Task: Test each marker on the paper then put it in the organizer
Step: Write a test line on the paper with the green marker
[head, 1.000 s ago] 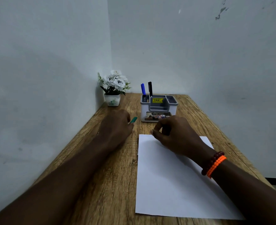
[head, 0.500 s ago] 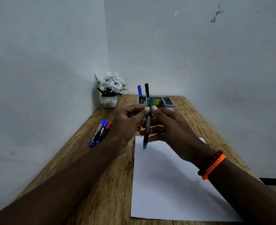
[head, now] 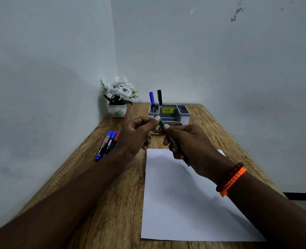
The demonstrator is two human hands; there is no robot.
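A green marker (head: 172, 139) is held above the far end of the white paper (head: 188, 198). My right hand (head: 190, 142) grips its barrel, and my left hand (head: 139, 135) pinches its green cap at the top end. The grey organizer (head: 182, 115) stands behind my hands, with a blue marker (head: 151, 99) and a black marker (head: 159, 97) upright in its left compartment. Three markers (head: 106, 145) with blue and red caps lie side by side on the table, left of my left wrist.
A small white pot of white flowers (head: 119, 97) stands in the back left corner against the wall. The wooden table (head: 112, 203) is bordered by walls on the left and behind. Its right edge is open to the floor.
The green marker was lifted from the table and brought in front of me. My right hand shifted from pinching its top to gripping the barrel, and the marker now tilts.
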